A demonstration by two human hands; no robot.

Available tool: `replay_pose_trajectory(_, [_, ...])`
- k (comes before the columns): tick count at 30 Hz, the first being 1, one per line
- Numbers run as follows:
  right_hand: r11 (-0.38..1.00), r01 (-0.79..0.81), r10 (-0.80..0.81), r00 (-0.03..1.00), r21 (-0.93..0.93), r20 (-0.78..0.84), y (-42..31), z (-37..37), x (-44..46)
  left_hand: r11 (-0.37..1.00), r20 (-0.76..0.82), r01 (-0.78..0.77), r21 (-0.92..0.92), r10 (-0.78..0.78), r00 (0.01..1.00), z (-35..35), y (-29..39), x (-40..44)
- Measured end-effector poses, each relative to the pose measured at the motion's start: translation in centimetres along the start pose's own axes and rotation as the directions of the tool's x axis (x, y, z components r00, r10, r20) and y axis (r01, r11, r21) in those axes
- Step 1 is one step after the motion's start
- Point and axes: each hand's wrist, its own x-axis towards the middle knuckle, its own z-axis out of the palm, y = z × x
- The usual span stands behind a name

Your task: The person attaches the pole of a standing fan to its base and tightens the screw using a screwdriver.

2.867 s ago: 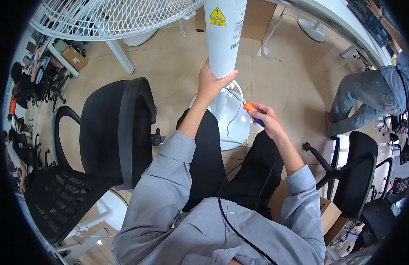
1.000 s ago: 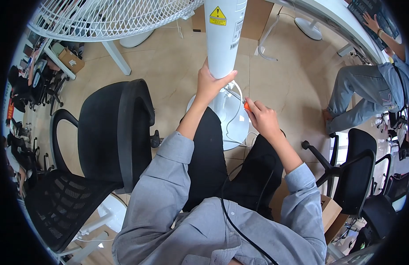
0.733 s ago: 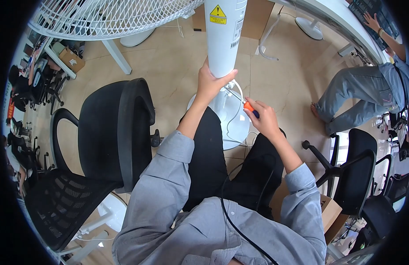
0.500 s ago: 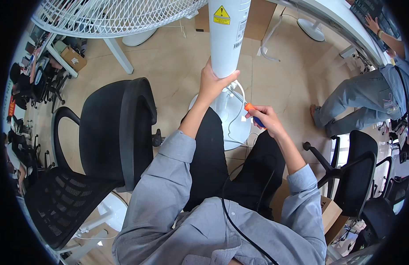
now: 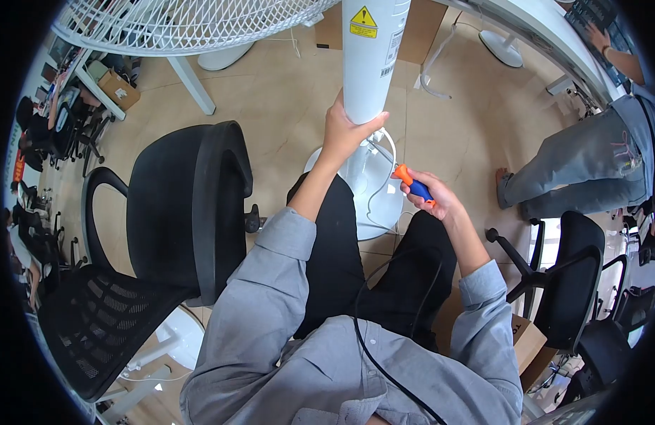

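Note:
My left hand (image 5: 344,134) is wrapped around the lower end of a white fan's cylindrical body (image 5: 370,78), which carries a yellow warning label. Below it, the fan's round white base (image 5: 384,212) rests on the floor between my knees. A white cord (image 5: 392,140) loops out under the body. To the right of the stand, my right hand (image 5: 446,200) grips a screwdriver (image 5: 419,190) by its orange and blue handle. The handle lies across the fingers, tilted, with its orange collar toward the stand. The tip of the screwdriver is hard to make out.
A white fan grille (image 5: 186,25) spans the upper left. Close on my left stands a black office chair (image 5: 172,212), with another black chair (image 5: 572,276) at the right. A person in jeans (image 5: 589,159) stands by the white table (image 5: 547,42). A cardboard box (image 5: 529,343) sits behind my right arm.
My right hand has turned, so more of the screwdriver's blue handle shows. The fan body and my left hand have shifted slightly right in the view.

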Motion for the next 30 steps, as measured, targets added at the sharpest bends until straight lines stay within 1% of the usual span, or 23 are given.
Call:
replay_pose_trajectory(2, [1.000, 0.020, -0.020, 1.000, -0.024, -0.010, -0.2, 0.1, 0.0, 1.000, -0.011, -0.017, -0.001, 0.017, 1.000, 0.2, 0.0, 0.0])
replay_pose_trajectory(8, [0.963, 0.045, -0.086, 0.985, -0.264, -0.148, -0.5, 1.1, -0.1, 1.000, -0.005, -0.001, -0.007, 0.001, 1.000, 0.1, 0.0, 0.0])
replay_pose_trajectory(11, [0.911, 0.057, -0.150, 0.968, -0.409, -0.199, -0.4, 1.2, -0.2, 1.000, -0.001, 0.006, -0.013, -0.006, 1.000, 0.1, 0.0, 0.0])
replay_pose_trajectory(14, [0.822, 0.115, -0.252, 0.952, -0.558, -0.175, -0.7, 1.9, -0.5, 1.000, 0.007, 0.022, -0.019, -0.022, 1.000, 0.2, 0.2, 0.1])
replay_pose_trajectory(17, [0.745, 0.102, -0.283, 0.943, -0.660, -0.174, -1.0, 1.9, -0.4, 0.998, 0.025, 0.053, -0.036, -0.053, 0.998, 0.0, 0.1, 0.0])
replay_pose_trajectory(20, [0.823, 0.125, -0.269, 0.945, -0.555, -0.185, -0.5, 2.2, -0.4, 0.996, 0.024, 0.058, -0.066, -0.056, 0.998, 0.2, 0.3, 0.0])
replay_pose_trajectory(23, [0.969, 0.031, -0.073, 0.984, -0.244, -0.163, -0.3, 1.1, 0.1, 0.998, 0.025, 0.043, -0.040, -0.042, 0.999, 0.0, 0.0, 0.0])
replay_pose_trajectory(26, [0.999, -0.041, 0.041, 0.999, 0.035, 0.008, -0.5, 0.7, 0.0, 0.999, 0.024, 0.035, -0.033, -0.035, 0.999, 0.0, -0.1, -0.1])
replay_pose_trajectory(29, [0.995, -0.063, 0.062, 0.998, 0.078, 0.023, -0.3, 0.4, 0.2, 0.998, 0.026, 0.040, -0.058, -0.038, 0.999, 0.1, -0.2, -0.1])
replay_pose_trajectory(30, [0.996, -0.059, 0.058, 0.998, 0.064, 0.022, -0.3, 0.4, 0.2, 0.997, 0.027, 0.043, -0.058, -0.041, 0.999, 0.1, -0.2, -0.1])
